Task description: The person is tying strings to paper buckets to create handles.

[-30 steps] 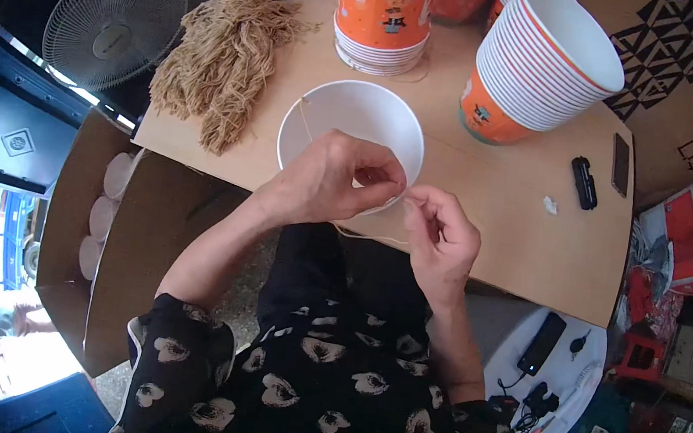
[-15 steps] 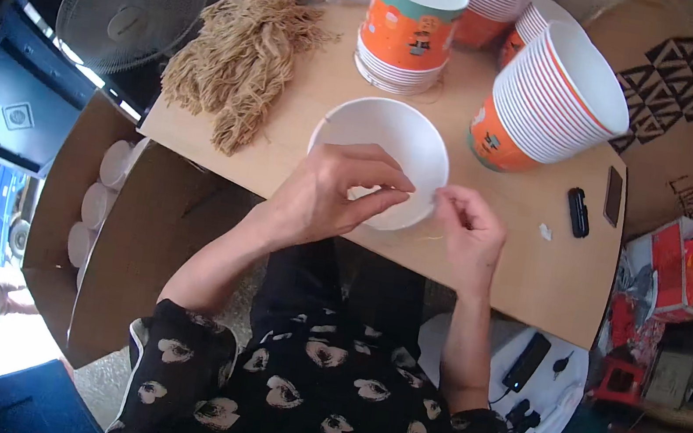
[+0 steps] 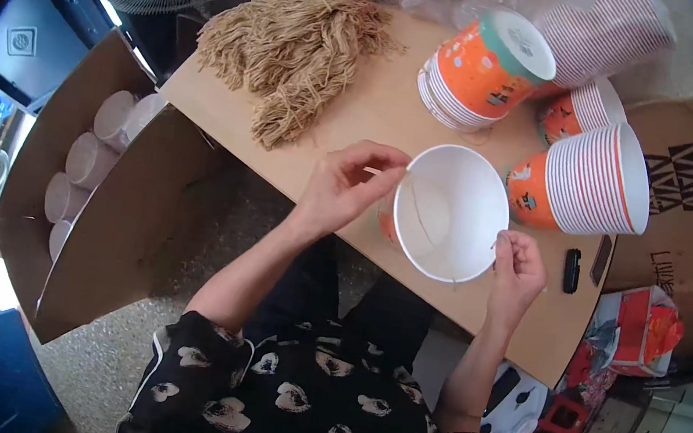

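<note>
Paper bucket (image 3: 474, 203), white inside with a strip of orange showing on its left side, sat at the near edge of the counter (image 3: 555, 339), its open mouth facing up between the two hands. On its left, the left hand (image 3: 339, 191) had thumb and forefinger drawn together at the rim, the tips meeting or nearly so; whether they pinched anything could not be told. On its right, the right hand (image 3: 522, 272) had its fingers pressed together in a tight pinch at the right rim, though what lay between them was too small to tell. A thin cord (image 3: 421, 224) ran down inside from near the left fingertips. Far left lay a tan twine bundle (image 3: 300, 42); beyond the bucket stood an upside-down bucket stack (image 3: 476, 80).
</note>
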Demonstrator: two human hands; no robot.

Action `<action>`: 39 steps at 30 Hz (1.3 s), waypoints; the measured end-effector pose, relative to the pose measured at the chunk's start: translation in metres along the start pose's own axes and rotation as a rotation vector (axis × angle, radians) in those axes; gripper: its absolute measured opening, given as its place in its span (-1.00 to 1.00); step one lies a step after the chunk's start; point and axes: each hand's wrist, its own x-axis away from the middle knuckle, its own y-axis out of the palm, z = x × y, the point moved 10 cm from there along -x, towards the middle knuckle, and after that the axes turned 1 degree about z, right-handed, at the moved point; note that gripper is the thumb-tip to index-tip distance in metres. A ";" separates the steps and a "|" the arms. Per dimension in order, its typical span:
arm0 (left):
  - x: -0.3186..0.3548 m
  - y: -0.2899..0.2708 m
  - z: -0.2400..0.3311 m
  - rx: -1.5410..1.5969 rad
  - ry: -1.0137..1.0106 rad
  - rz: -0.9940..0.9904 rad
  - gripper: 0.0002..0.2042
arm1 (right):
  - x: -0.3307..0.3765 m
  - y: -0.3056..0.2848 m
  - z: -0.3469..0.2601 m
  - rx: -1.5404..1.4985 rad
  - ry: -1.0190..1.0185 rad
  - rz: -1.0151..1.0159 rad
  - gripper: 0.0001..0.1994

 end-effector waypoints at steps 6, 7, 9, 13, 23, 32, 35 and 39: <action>-0.033 -0.012 -0.021 0.012 -0.001 -0.014 -0.84 | 0.003 -0.002 -0.004 0.113 -0.056 0.077 -0.95; -0.051 -0.021 -0.028 -0.117 0.004 0.005 -0.81 | 0.002 -0.003 -0.004 0.119 -0.051 0.079 -0.95; -0.093 -0.040 -0.036 -0.287 -0.015 0.091 -0.76 | 0.001 -0.006 -0.003 0.105 -0.025 0.107 -0.94; -0.174 -0.051 -0.060 -0.450 0.032 0.237 -0.61 | -0.005 -0.002 -0.001 0.089 -0.038 0.102 -0.94; -0.240 -0.047 -0.108 -0.408 0.006 0.250 -0.60 | -0.009 -0.008 0.002 0.129 -0.014 0.132 -0.95; -0.251 -0.044 -0.103 -0.108 0.095 0.237 -0.64 | -0.012 -0.007 0.001 0.144 -0.010 0.146 -0.95; -0.251 -0.024 -0.076 -0.218 0.129 0.177 -0.68 | -0.011 -0.010 0.000 0.167 -0.009 0.152 -0.96; -0.271 -0.035 -0.098 -0.181 0.111 0.154 -0.76 | -0.010 -0.006 0.003 0.144 -0.029 0.144 -0.96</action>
